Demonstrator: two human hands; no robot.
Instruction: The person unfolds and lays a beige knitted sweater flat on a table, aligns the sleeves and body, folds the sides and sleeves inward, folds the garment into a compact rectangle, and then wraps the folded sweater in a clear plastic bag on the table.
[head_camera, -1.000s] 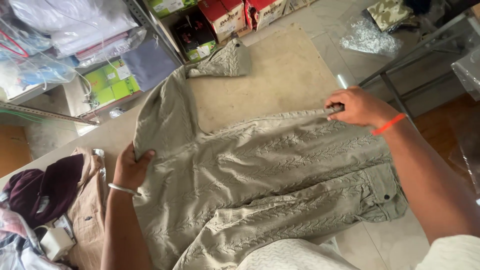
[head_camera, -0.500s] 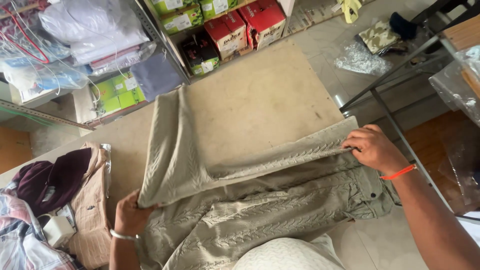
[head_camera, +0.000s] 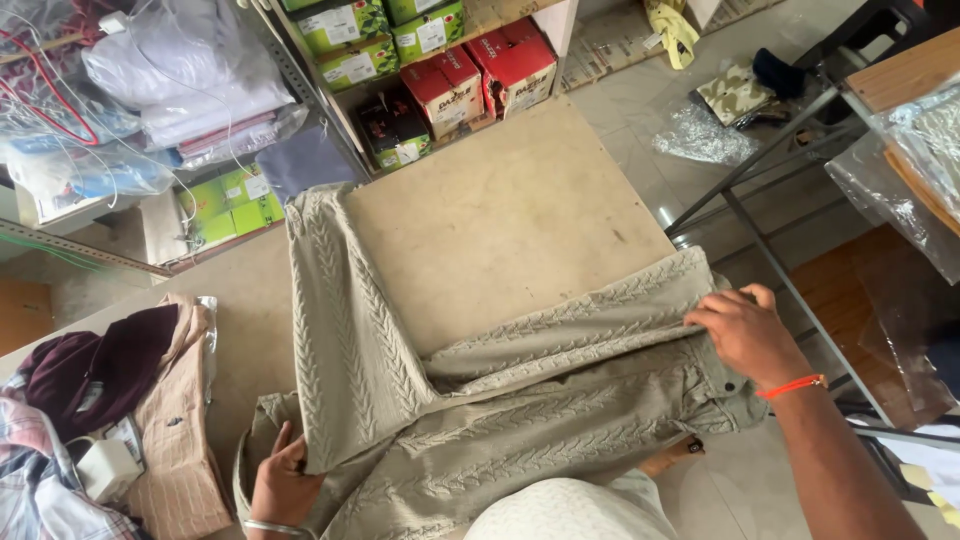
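Observation:
A grey-beige cable-knit garment (head_camera: 480, 400) lies on a tan board table (head_camera: 500, 210), one sleeve stretching up the left side, another band folded across toward the right. My right hand (head_camera: 745, 335), with an orange band on its wrist, pinches the right end of the folded band. My left hand (head_camera: 285, 480), wearing a silver bangle, grips the lower left edge of the garment where the long sleeve ends.
A maroon garment (head_camera: 90, 365) and a pink striped shirt (head_camera: 175, 440) lie at the left of the table. Red boxes (head_camera: 480, 80), green boxes and bagged clothes (head_camera: 190, 90) fill shelves behind. A metal frame (head_camera: 760, 230) stands to the right.
Both hands have drawn the garment toward me. The right hand moved down with the folded band; the left hand slid lower, and more bare table shows above.

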